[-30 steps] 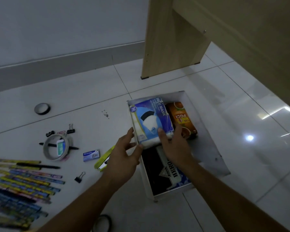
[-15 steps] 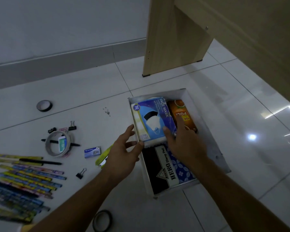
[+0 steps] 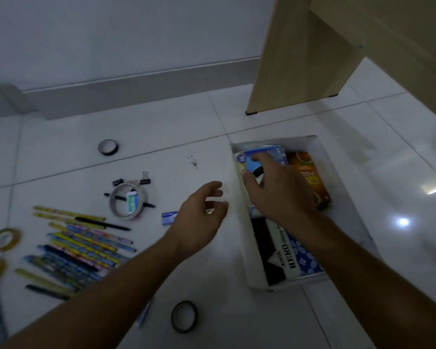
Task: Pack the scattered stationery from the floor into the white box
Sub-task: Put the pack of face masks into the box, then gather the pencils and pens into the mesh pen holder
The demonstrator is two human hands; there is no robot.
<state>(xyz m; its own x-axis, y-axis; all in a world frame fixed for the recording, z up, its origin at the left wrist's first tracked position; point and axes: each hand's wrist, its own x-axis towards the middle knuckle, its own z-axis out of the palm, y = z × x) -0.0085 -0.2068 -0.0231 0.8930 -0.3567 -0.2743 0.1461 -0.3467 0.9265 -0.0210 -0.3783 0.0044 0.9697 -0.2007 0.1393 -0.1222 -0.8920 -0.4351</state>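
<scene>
The left hand (image 3: pixel 199 217) lifts clear of the white box (image 3: pixel 247 248) wall and now hangs over the floor tiles, while the right hand (image 3: pixel 280 192) slides forward, fingers spread across the face mask pack (image 3: pixel 259 153).

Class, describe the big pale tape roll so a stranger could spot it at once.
From the white box, look left across the floor to the pencils. The tape roll lies just beyond them, beside the binder clips. Unlike the other rolls, it is wide and pale, with a black pen crossing it.
</scene>
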